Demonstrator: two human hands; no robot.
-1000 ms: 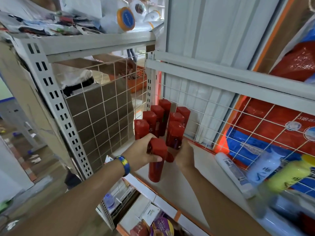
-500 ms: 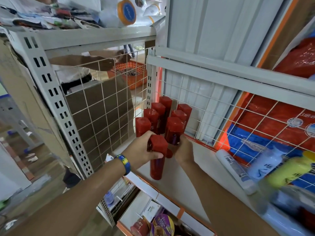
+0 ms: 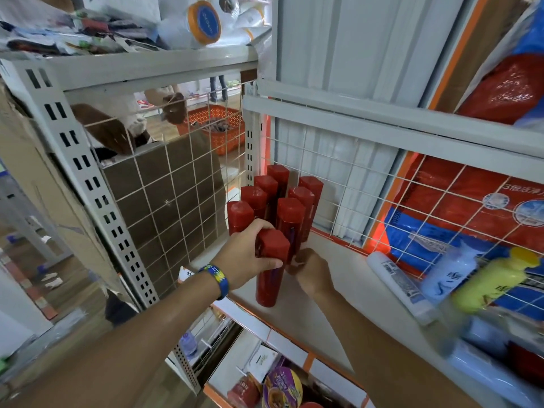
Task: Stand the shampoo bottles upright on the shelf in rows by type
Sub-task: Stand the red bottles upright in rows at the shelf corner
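A red shampoo bottle is seen just below the centre of the frame, upright, with its base at the white shelf close to the front edge; whether the base touches the board cannot be told. Its upper part, just under the hexagonal cap, is gripped by the left hand, with the thumb laid across the front and the fingers curled round the far side. A blue and yellow wristband is worn on that wrist.

Just behind it, more red bottles of the same kind are stood upright in two rows that run toward the wire mesh at the back of the shelf, four in the left row and three in the right. The right hand is held low beside the nearest bottle of the right row; its fingertips are hidden behind the bottles, so its grip cannot be told.

At the right of the frame, a white bottle is laid on its side on the same shelf, and a pale blue bottle and a yellow-green bottle are seen lying beside it. Further up, left of centre, an orange basket is visible through the side mesh. At the top of the frame, a roll of tape is kept on the upper shelf.
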